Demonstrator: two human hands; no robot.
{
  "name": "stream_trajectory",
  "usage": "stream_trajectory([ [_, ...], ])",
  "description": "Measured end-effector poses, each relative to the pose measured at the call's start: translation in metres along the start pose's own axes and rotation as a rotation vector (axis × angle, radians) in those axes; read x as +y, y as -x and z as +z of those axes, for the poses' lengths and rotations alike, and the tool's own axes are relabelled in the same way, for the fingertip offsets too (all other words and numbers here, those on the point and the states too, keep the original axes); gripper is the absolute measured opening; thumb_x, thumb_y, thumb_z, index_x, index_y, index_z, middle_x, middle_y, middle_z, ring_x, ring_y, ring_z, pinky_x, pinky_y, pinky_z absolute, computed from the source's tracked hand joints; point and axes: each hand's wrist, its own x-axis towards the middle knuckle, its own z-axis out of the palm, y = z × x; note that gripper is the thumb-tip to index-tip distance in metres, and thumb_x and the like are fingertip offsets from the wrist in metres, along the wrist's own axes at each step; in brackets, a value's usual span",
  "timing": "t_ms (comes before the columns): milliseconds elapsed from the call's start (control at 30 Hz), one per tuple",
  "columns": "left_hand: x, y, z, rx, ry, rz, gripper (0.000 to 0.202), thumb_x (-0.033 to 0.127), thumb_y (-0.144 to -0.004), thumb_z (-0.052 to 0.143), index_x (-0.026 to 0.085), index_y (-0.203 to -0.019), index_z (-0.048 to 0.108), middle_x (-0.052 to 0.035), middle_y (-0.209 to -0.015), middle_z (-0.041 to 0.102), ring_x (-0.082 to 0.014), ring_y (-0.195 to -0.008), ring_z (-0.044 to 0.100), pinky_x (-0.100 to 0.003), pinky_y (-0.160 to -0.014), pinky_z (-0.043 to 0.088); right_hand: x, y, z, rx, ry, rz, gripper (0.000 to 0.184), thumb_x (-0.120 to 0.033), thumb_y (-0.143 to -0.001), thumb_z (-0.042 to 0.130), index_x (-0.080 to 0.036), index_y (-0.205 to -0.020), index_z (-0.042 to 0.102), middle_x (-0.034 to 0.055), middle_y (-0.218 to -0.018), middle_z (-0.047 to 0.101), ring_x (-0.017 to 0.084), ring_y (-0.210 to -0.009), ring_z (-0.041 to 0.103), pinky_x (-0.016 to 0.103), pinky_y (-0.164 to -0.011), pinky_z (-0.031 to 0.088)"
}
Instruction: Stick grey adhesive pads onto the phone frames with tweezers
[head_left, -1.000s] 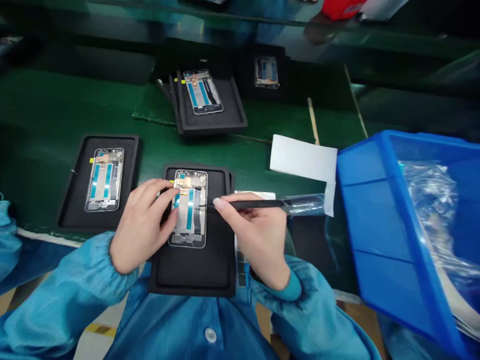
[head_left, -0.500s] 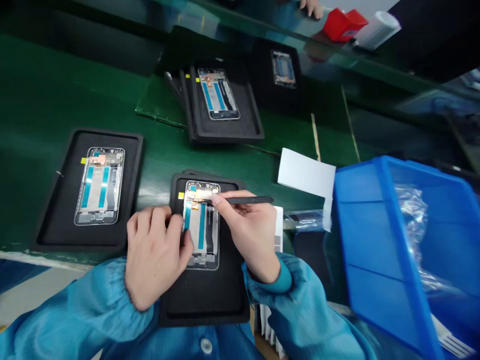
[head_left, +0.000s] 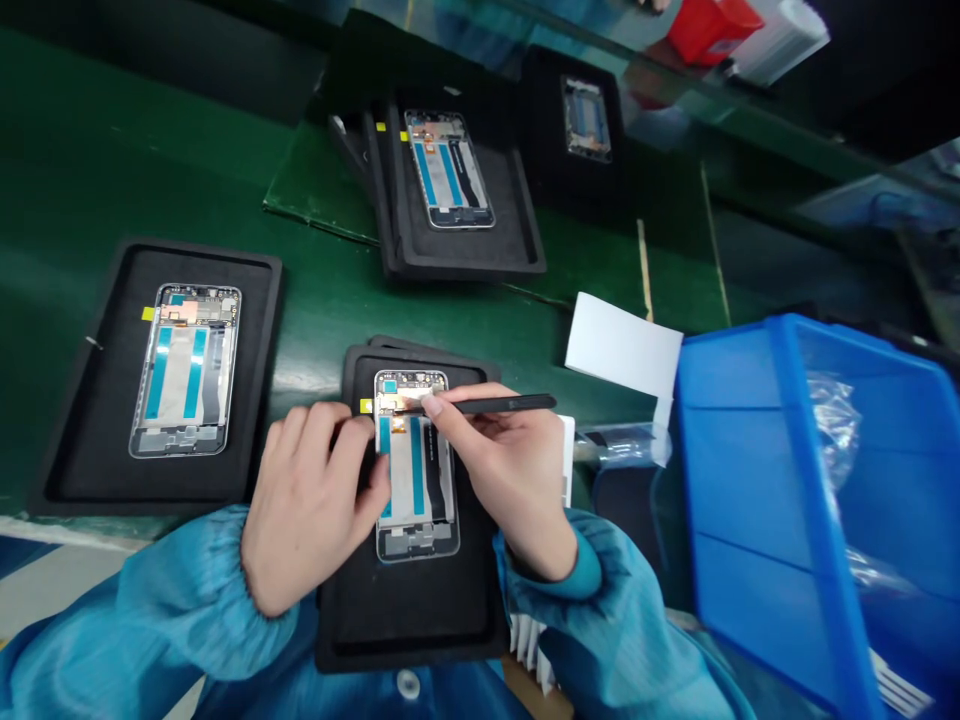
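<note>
A phone frame point(head_left: 418, 470) with blue strips lies in a black foam tray point(head_left: 420, 610) right in front of me. My left hand point(head_left: 311, 505) rests on the tray with its curled fingers pressed against the frame's left edge. My right hand point(head_left: 499, 470) pinches a thin black tool point(head_left: 495, 404) like a pen. The tool's tip touches the upper part of the frame, near a copper-coloured patch.
Another tray with a phone frame point(head_left: 184, 368) lies to the left, and a stacked tray with a frame point(head_left: 450, 170) stands farther back. A blue bin point(head_left: 750, 480) holding plastic bags fills the right side. A white card point(head_left: 622, 345) leans beside it on the green mat.
The tool tip went from the frame's middle up to its top end, where it stays. My left hand slid down and now holds the frame's left edge. The view has shifted a little.
</note>
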Motion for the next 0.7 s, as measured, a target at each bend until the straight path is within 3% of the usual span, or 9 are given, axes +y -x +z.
stream_trajectory([
  [133,-0.0036,-0.0026,0.0059,0.001,-0.004,0.000,0.028,0.026,-0.091,0.056,0.014,-0.116,0.059,-0.0120,-0.103,0.059,-0.0273,-0.091,0.052,-0.041,-0.072,0.043,0.0013,0.0005,0.0007,-0.008,-0.011,0.006,0.013,-0.031,-0.078,0.082,-0.019,-0.077,0.076,0.0044,-0.077,0.077,0.018,-0.065,0.070,0.027,-0.053,0.055],
  [700,-0.0031,-0.0020,0.0072,0.001,-0.028,0.016,0.030,0.027,-0.091,0.056,0.014,-0.117,0.059,-0.0127,-0.104,0.057,-0.0280,-0.091,0.052,-0.041,-0.073,0.043,0.0013,-0.0005,-0.0001,-0.008,0.024,-0.015,0.012,-0.031,-0.079,0.081,-0.020,-0.077,0.077,0.0040,-0.077,0.077,0.018,-0.064,0.070,0.027,-0.052,0.055],
])
